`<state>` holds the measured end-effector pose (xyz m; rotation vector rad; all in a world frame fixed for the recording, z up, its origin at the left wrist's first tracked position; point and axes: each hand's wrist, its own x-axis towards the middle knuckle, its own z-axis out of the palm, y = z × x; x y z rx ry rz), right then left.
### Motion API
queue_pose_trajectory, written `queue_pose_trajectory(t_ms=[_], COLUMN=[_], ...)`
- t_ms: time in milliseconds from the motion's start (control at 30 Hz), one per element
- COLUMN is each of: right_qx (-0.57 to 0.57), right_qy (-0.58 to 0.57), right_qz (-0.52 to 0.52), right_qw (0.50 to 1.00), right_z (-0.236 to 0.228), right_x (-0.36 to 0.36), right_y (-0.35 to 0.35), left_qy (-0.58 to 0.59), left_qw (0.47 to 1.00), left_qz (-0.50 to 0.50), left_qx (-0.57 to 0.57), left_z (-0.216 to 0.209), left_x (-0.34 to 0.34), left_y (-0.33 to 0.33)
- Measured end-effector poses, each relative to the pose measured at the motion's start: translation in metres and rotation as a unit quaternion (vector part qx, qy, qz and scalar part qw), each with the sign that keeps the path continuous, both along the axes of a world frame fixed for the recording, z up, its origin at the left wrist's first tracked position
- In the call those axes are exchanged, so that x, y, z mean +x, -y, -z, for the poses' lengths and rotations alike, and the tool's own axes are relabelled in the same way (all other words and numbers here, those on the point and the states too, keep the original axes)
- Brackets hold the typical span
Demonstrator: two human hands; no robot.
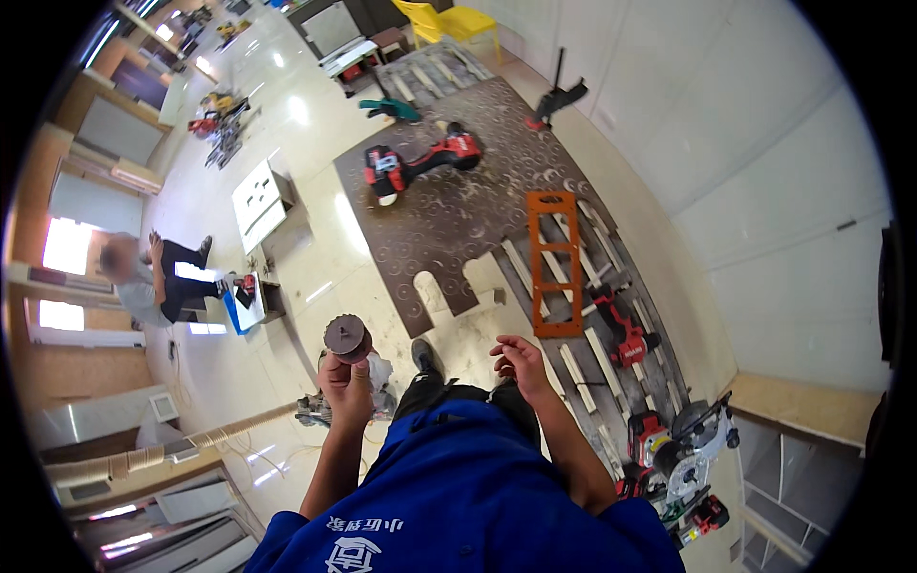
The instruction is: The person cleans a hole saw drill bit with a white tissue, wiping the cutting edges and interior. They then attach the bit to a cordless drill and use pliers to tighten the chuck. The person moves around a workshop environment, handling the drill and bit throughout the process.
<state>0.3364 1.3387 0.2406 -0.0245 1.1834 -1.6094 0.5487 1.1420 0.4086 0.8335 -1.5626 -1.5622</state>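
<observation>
Left hand point(345, 384) pinches dark hole saw point(346, 337), 10 o'clock; slack fingertip hold might drop it. Right hand point(521, 367) empty, loosely spread.

A bright yellow chair point(449, 21) stands at the top, next to a big white wall point(707, 105) that runs down the right side. Over on the left, another person in a pale top point(143, 304) and dark pants sits near a low bench point(271, 300) with a red and black tool point(247, 286) on it. A white board point(256, 196) with dark holes is close by. Farther up, yellow and red tools point(215, 115) sit in a bunch on the shiny pale floor point(320, 239). Low down on the right, there are white shelves point(793, 487) under a wooden top point(788, 406)
</observation>
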Motion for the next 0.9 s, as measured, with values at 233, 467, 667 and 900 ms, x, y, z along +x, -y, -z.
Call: queue_pose_trajectory(t_ms=[233,467,667,900], right_qx=[-0.067,-0.131,-0.072,-0.051], right_qy=[0.045,0.045,0.041,0.098], right_qz=[0.037,0.190,0.268,0.289], right_qw=[0.996,0.972,0.960,0.951], right_z=[-0.015,-0.019,0.002,0.027], right_x=[0.002,-0.033,-0.074,-0.112], right_y=[0.123,0.289,0.371,0.415], left_qy=[-0.003,-0.007,-0.004,-0.012], left_qw=[0.996,0.997,0.994,0.992], left_qz=[-0.050,-0.050,-0.082,-0.115], left_qx=[-0.072,-0.054,-0.072,-0.054], left_z=[0.009,-0.002,0.009,0.018], left_x=[0.075,0.162,0.214,0.219], left_y=[0.091,0.186,0.230,0.238])
